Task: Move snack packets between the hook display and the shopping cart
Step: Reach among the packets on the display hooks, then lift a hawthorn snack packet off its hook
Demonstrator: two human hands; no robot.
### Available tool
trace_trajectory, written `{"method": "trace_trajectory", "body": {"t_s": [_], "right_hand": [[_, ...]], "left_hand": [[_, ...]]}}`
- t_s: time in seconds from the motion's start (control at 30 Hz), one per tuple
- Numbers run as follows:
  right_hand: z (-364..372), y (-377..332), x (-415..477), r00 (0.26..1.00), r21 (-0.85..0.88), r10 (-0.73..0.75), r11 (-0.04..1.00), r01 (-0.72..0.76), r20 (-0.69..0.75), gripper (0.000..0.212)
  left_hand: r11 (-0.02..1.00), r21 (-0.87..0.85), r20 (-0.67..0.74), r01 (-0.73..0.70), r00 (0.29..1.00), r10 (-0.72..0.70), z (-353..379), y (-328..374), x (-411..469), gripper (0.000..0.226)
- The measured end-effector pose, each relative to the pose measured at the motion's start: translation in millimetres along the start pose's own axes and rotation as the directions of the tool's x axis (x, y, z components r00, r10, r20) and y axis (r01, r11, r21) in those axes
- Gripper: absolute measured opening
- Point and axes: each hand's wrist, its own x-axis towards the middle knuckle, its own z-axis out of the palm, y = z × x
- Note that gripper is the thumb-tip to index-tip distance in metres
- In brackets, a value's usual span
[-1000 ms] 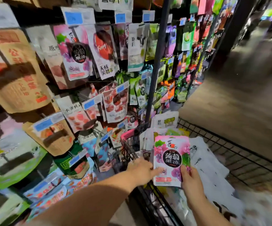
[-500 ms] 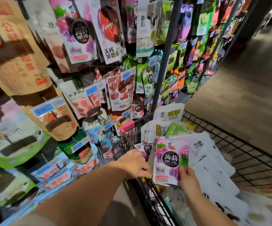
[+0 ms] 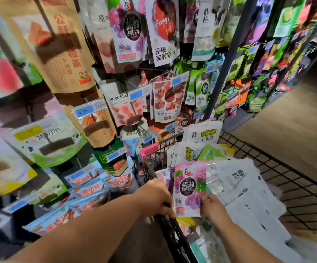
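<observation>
- Shop aisle: tan floor [image 3: 286,120] open on the right, hook display [image 3: 163,97] crowding the left and top.
- Shopping cart [image 3: 286,168] just beside the display, black wire walls, pink corner cap [image 3: 150,149] close against the lowest hanging bags.
- Pink grape packet [image 3: 190,188] upright over the cart's near left corner, above the heap inside.
- Right grip [image 3: 212,207] pinching that packet's lower right edge, thumb in front.
- Left grip [image 3: 157,198] curled at the cart's near rim, just beside the packet's left edge; clasping rim or packet, cannot tell.
- White packets [image 3: 248,186] fanned flat across the cart, overlapping, glossy.
- Yellow-labelled packets [image 3: 203,133] standing on edge at the cart's far end.
- Dark upright post [image 3: 228,59] splitting the display, rising just behind the cart's far corner.
- Blue price tags [image 3: 83,111] jutting out from the hook ends toward the aisle.
- Kraft-paper pouches [image 3: 68,54] at upper left, matte brown; shiny printed film on most others.
- Matching grape packet [image 3: 129,31] hanging high on the display, flat and rectangular.
</observation>
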Motion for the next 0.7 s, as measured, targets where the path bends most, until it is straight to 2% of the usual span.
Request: {"method": "trace_trajectory", "body": {"t_s": [0.13,0.3,0.53,0.63,0.7], "right_hand": [[8.9,0.7,0.3,1.000,-0.021,-0.017,1.000,0.016,-0.003,0.015],[17.6,-8.3,-6.8,0.998,-0.050,-0.046,0.998,0.048,0.043,0.014],[40.2,-39.6,-21.2,0.983,-0.022,-0.067,0.997,0.071,0.169,0.020],[55.1,-67.8,-26.8,0.973,0.045,-0.119,0.993,0.112,0.198,0.021],[67.1,-92.5,-29.4,0.963,0.084,-0.166,0.985,0.151,0.212,0.022]], "left_hand": [[0.998,0.059,0.023,0.038,0.999,-0.039,2.9,-2.5,-14.7,0.047],[0.996,0.052,0.025,0.066,0.997,-0.067,7.1,-7.5,-35.1,0.056],[0.992,-0.046,-0.038,0.119,0.992,-0.121,9.3,-6.8,-66.5,0.046],[0.979,-0.024,-0.061,0.203,0.977,-0.205,14.7,-11.6,-81.3,0.051],[0.953,0.010,-0.037,0.304,0.952,-0.303,12.7,-18.4,-92.6,0.067]]}}
